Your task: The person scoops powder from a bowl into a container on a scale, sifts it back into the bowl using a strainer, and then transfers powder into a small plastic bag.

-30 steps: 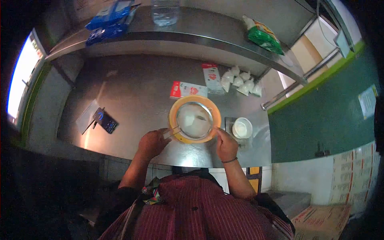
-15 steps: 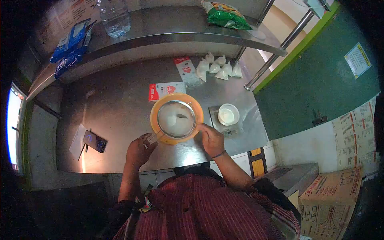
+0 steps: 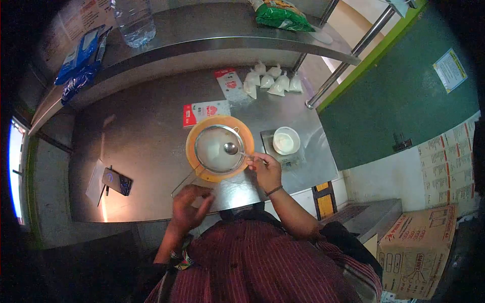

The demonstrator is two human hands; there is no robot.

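An orange bowl (image 3: 196, 160) stands on the steel counter with a metal sieve (image 3: 212, 151) of white powder resting across it. The sieve's long handle (image 3: 183, 185) sticks out toward me. My right hand (image 3: 265, 170) is at the bowl's right rim, pinching the handle of a small metal spoon (image 3: 231, 148) whose bowl lies over the powder. My left hand (image 3: 189, 206) hovers below the counter edge, just past the end of the sieve handle, fingers spread and blurred, holding nothing.
A small white bowl (image 3: 286, 141) sits on a scale (image 3: 299, 159) right of the orange bowl. Behind lie a red-and-white carton (image 3: 204, 112), another packet (image 3: 230, 83) and small white bags (image 3: 270, 81). A phone (image 3: 117, 181) lies at left. The shelf (image 3: 212, 35) above holds a bottle (image 3: 134, 20).
My left hand has let go of the sieve handle and drawn back toward my body. My right hand has left the bowl's rim and taken the spoon that lay in the sieve.
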